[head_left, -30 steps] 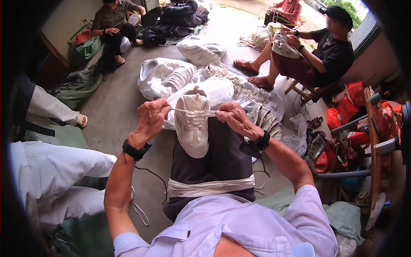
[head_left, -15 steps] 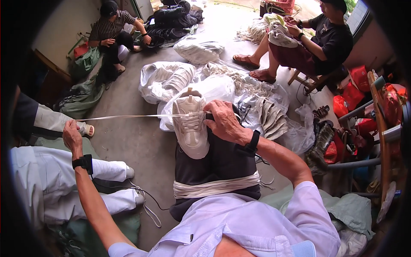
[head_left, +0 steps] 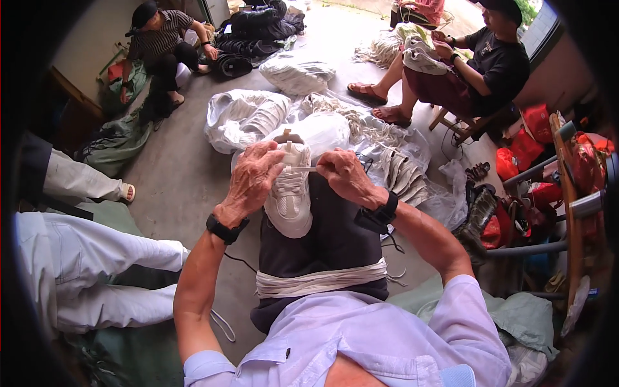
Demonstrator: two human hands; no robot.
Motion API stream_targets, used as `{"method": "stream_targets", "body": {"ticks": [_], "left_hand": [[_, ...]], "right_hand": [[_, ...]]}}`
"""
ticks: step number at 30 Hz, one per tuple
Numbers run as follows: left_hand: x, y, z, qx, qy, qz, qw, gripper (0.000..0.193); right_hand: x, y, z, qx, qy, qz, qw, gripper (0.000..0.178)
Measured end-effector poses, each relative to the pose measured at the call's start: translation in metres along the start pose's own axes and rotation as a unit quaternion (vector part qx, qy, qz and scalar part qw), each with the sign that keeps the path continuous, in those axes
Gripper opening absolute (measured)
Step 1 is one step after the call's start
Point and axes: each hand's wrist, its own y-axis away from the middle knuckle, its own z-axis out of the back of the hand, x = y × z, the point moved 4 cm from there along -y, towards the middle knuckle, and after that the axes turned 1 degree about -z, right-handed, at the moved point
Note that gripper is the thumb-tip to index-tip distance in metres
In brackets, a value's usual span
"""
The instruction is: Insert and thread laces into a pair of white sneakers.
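Note:
A cream-white sneaker (head_left: 290,206) rests on my dark-clothed lap, its toe toward me and its front laced crosswise. My left hand (head_left: 253,180) covers the left side of its upper opening, fingers bent together with the tips at the flat white shoelace (head_left: 302,169). To the right of the shoe, my right hand (head_left: 349,175) pinches the same lace, which runs in a short taut stretch between both hands. Exactly how the left fingertips grip is partly hidden. A bundle of white laces (head_left: 322,281) lies across my thighs.
Beyond the shoe lie plastic bags (head_left: 248,119) of pale shoe parts and stacked uppers (head_left: 403,177). Red bags (head_left: 532,148) and a wooden-edged rack (head_left: 567,213) stand at right. A person in white trousers (head_left: 97,258) is close at left; others sit farther off.
My left hand has come in from far left, where it held the lace stretched out, to the shoe. My right hand has shifted slightly right, off the shoe's edge.

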Motion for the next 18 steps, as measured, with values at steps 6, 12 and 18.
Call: {"method": "stream_targets", "body": {"ticks": [6,12,18], "left_hand": [[0.004,-0.001,-0.019,-0.007,0.008,0.017,1.0,0.024],[0.016,0.018,-0.02,-0.075,0.088,0.077,0.99,0.037],[0.01,0.042,-0.001,-0.157,0.198,0.234,0.939,0.042]], "right_hand": [[-0.019,0.011,0.015,0.019,0.095,0.021,0.995,0.009],[-0.026,0.014,0.017,0.02,0.072,-0.022,0.997,0.013],[-0.041,0.035,0.065,-0.004,0.117,-0.035,0.992,0.016]]}}
